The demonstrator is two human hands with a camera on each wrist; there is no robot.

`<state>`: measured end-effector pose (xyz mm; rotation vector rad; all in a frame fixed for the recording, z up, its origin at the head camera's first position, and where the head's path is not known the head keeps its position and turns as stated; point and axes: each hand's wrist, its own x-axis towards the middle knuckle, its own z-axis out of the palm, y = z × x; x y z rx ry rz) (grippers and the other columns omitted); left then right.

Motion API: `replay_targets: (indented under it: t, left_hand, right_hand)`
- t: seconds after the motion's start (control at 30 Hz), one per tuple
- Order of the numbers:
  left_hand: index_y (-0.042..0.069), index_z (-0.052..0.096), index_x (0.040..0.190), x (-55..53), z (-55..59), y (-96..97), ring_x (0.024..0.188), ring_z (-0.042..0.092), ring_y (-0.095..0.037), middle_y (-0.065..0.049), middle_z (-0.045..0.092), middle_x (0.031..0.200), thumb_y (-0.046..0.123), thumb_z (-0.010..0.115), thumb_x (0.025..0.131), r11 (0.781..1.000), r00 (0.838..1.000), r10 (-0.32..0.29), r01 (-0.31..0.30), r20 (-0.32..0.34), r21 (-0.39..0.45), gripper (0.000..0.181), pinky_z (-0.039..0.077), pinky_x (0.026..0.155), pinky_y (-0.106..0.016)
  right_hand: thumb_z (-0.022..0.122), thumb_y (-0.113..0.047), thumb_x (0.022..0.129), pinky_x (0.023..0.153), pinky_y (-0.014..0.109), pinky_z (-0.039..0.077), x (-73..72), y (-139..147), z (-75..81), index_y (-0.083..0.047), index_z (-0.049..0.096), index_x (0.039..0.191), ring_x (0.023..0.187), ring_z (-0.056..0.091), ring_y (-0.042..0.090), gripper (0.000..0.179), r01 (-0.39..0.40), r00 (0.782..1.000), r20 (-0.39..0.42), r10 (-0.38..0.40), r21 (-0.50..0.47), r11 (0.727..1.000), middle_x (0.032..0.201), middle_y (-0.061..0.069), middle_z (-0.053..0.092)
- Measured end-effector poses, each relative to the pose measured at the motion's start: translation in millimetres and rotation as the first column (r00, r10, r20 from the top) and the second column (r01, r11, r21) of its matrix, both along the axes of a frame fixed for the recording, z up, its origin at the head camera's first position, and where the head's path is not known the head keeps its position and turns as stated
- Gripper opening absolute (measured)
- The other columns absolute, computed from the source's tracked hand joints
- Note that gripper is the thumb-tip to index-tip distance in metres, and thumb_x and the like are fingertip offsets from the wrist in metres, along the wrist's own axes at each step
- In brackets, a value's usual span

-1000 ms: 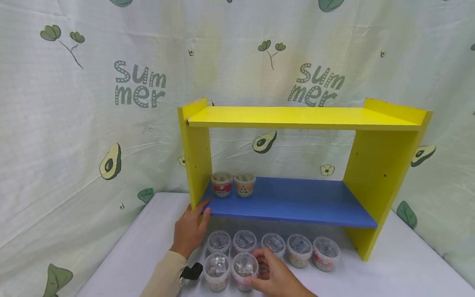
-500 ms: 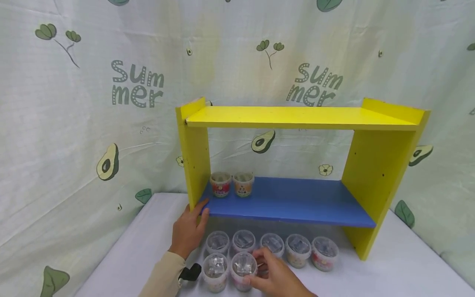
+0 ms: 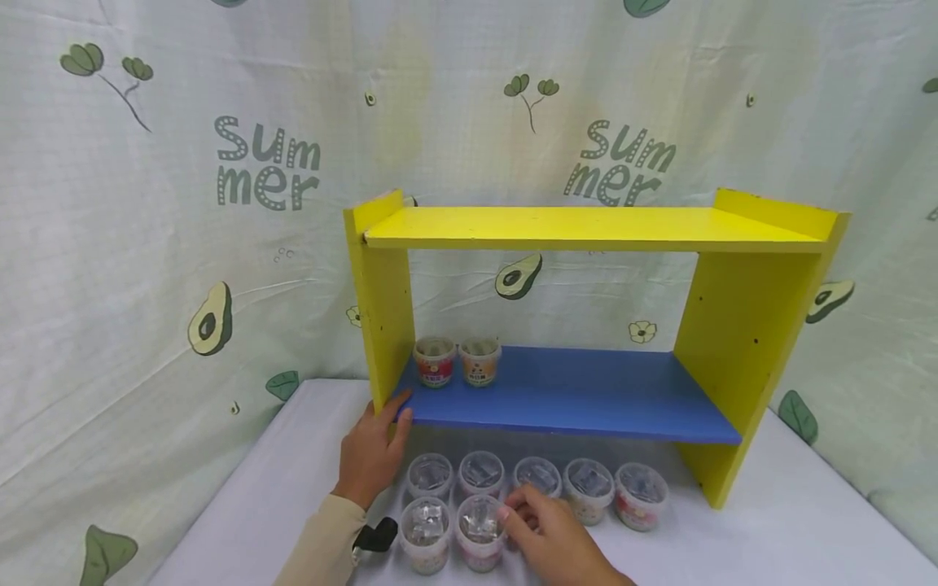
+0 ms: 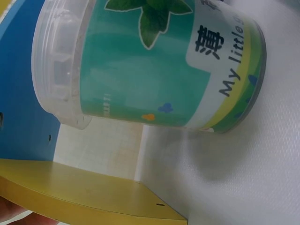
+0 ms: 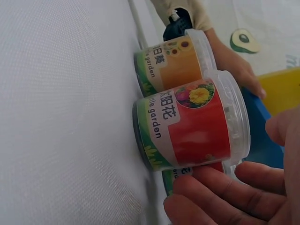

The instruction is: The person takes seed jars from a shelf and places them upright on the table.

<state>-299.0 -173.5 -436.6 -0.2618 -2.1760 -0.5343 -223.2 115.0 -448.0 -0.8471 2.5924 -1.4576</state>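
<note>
My left hand [image 3: 372, 456] grips the left side panel [image 3: 381, 317] of the shelf, beside the front edge of its blue board [image 3: 579, 391]. On the white table, my right hand [image 3: 545, 529] is at the right side of a lidded cup with a red flower label [image 5: 199, 126]. Its fingers [image 5: 220, 190] are stretched alongside that cup, and the thumb stands apart from it. Left of it is a cup with an orange label [image 5: 180, 65]. Close by my left wrist is a cup with a green leaf label [image 4: 136, 70].
Several more clear-lidded cups stand in a row behind, including the rightmost cup [image 3: 641, 498]. Two cups, one red-labelled [image 3: 436, 364] and one orange-labelled [image 3: 479, 364], sit at the left on the blue board. The yellow top board [image 3: 586, 224] spans above. A printed curtain [image 3: 146, 325] hangs behind.
The right thumb has come off the front of the red-labelled cup, and the right hand has shifted slightly right. The left hand and the cups stay in place.
</note>
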Motion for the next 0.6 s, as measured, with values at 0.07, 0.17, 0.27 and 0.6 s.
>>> replay_targets:
  t: [0.07, 0.17, 0.27, 0.6]
  left_hand:
    - [0.026, 0.057, 0.127, 0.1, 0.4, -0.3, 0.083, 0.063, -0.031, -0.017, 0.059, 0.109, 0.041, 0.049, 0.094, 1.0, 1.0, -0.001, 0.001, -0.003, -0.001, 0.038, 0.049, 0.06, -0.047]
    - [0.025, 0.057, 0.127, 0.7, 1.4, 0.2, 0.083, 0.063, -0.032, -0.017, 0.059, 0.109, 0.04, 0.049, 0.094, 1.0, 1.0, -0.003, 0.003, -0.008, -0.003, 0.038, 0.049, 0.059, -0.048]
    - [0.025, 0.057, 0.127, 0.7, 2.7, 0.8, 0.082, 0.063, -0.032, -0.017, 0.059, 0.108, 0.04, 0.049, 0.094, 1.0, 1.0, -0.003, 0.003, -0.006, -0.002, 0.038, 0.049, 0.059, -0.048]
    - [0.024, 0.058, 0.126, 0.1, 1.8, 1.1, 0.084, 0.063, -0.032, -0.016, 0.06, 0.11, 0.038, 0.05, 0.094, 1.0, 1.0, -0.01, 0.01, -0.019, 0.0, 0.036, 0.048, 0.058, -0.049]
  right_hand:
    - [0.046, -0.041, 0.096, 0.061, 0.025, 0.046, 0.2, 0.3, 0.5, -0.016, 0.058, 0.1, 0.072, 0.058, 0.004, 0.028, 0.011, 0.999, -0.032, -0.011, 0.0, 1.0, 0.08, -0.011, 0.061]
    - [0.047, -0.039, 0.096, 0.059, 0.024, 0.047, 1.2, 1.6, 1.6, -0.016, 0.06, 0.097, 0.069, 0.057, 0.004, 0.026, 0.029, 0.997, -0.076, -0.029, -0.003, 1.0, 0.079, -0.011, 0.062]
    - [0.047, -0.037, 0.096, 0.056, 0.025, 0.047, 1.9, 3.1, 3.4, -0.016, 0.061, 0.094, 0.064, 0.058, 0.005, 0.026, 0.046, 0.996, -0.079, -0.048, -0.021, 0.999, 0.077, -0.007, 0.063]
    - [0.051, -0.032, 0.095, 0.056, 0.025, 0.048, 2.6, 4.8, 11.1, -0.012, 0.063, 0.092, 0.062, 0.06, 0.007, 0.024, 0.083, 0.987, -0.131, -0.092, -0.075, 0.994, 0.075, -0.005, 0.063]
